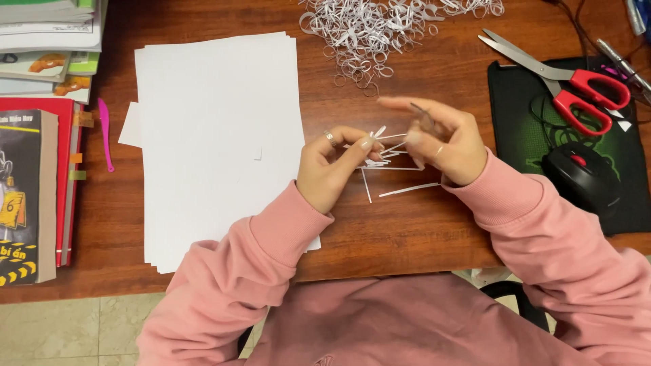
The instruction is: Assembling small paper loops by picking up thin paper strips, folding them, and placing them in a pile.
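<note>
My left hand (333, 166) and my right hand (441, 139) meet over the brown wooden desk (400, 224), both in pink sleeves. Between their fingertips they pinch thin white paper strips (388, 157), a small bunch fanned out in several directions. More loose strips lie on the desk just under the hands. My right hand also holds a thin dark stick (422, 115) between its fingers. My left hand wears a ring.
A stack of white paper sheets (217, 135) lies left of the hands. A heap of curled white paper loops (380, 30) sits at the back. Red-handled scissors (563, 81) and a black mouse (583, 176) rest on a dark mat (634, 210) at right. Books (34, 183) and a pink tool (105, 132) lie at left.
</note>
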